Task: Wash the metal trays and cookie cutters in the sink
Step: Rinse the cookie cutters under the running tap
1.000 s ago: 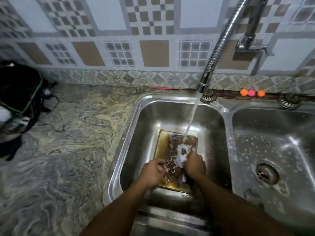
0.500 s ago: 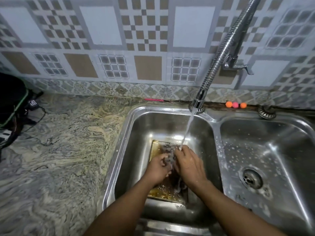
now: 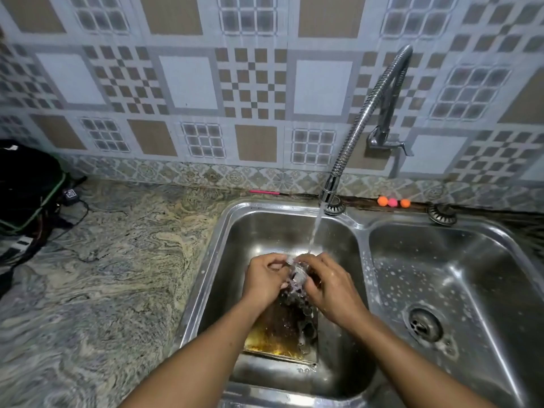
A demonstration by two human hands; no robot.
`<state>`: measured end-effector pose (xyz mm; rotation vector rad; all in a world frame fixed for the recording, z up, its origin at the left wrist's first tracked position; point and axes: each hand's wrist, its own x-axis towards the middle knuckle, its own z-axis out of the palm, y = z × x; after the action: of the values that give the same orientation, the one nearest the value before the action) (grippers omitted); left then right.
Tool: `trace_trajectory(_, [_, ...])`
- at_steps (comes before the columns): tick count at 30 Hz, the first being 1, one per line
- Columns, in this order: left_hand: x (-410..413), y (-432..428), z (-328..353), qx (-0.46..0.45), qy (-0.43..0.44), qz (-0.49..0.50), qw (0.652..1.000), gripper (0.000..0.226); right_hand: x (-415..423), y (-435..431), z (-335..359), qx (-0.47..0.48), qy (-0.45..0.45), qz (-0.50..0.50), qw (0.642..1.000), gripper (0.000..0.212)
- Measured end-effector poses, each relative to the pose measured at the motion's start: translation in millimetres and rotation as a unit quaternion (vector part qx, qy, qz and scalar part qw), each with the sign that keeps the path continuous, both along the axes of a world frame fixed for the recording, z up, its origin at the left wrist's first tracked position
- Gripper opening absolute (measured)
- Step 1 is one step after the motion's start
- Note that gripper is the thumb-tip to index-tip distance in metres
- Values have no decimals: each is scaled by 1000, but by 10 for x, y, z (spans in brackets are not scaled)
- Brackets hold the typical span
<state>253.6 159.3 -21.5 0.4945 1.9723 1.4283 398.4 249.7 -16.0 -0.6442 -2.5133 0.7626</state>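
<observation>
Both bare forearms reach forward and converge, the left hand (image 3: 265,279) and the right hand (image 3: 331,285) meeting fingertip to fingertip, fingers curled inward, wet, pinching something small between them.

shiny steel sink (image 3: 360,231), matt stained tray (image 3: 276,337)

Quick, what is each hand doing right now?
Left hand: fingers closed on the cookie cutter under the running water.
Right hand: fingers closed on the same cookie cutter.

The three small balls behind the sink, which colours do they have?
In the head view, the three small balls are orange, pink and orange, the pink one in the middle.
</observation>
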Motion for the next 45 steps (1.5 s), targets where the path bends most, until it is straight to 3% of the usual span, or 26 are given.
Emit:
trace_trajectory(2, [28,-23,40,-11,29,-11,999,20,-11,61,63,-18,2,-13,1000,41])
trace_trajectory(4, [57,-38,75,0,-8,-4,1000,17,-78,92,192,-7,-22,2,1000,39])
trace_trajectory(6, [115,-37,115,22,-70,13,997,18,-79,80,328,48,-41,33,997,39])
trace_trajectory(9, [188,-13,169,16,-32,15,999,22,66,56,326,108,-48,48,992,43])
trace_trajectory(15, [309,77,329,17,100,-3,995,21,300,169,254,-78,59,-13,995,43])
trace_trajectory(21, [618,307,414,47,68,1,997,15,667,451,391,-269,102,-42,957,41])
trace_trajectory(24, [966,497,334,37,8,-34,999,17,1063,666,254,-333,113,-62,934,40])
trace_trajectory(26, [1241,597,191,14,7,-59,998,19,1406,844,73,-348,87,-106,927,37])
trace_trajectory(27, [1389,613,120,-19,49,-79,996,27,1588,928,-29,-348,60,-129,926,35])
trace_trajectory(29, [1669,581,-57,-117,151,-127,973,56,1927,1065,-274,-337,-34,-173,925,29])
trace_trajectory(31, [1913,514,-190,-177,169,-168,955,70,2181,1089,-568,-356,-141,-199,902,27])
trace_trajectory(34, [2112,401,-369,-210,134,-162,955,60,2333,1010,-1027,-387,-244,-184,870,26])
trace_trajectory(41, [1987,256,-343,-203,62,-160,964,56,2310,868,-1119,-248,-385,-92,884,8])
trace_trajectory(43, [1878,201,-352,-199,35,-173,964,50,2201,908,-911,-223,-386,-96,890,1])
trace_trajectory(45, [1715,113,-370,-201,23,-179,963,38,1961,947,-605,-204,-314,-133,917,7])
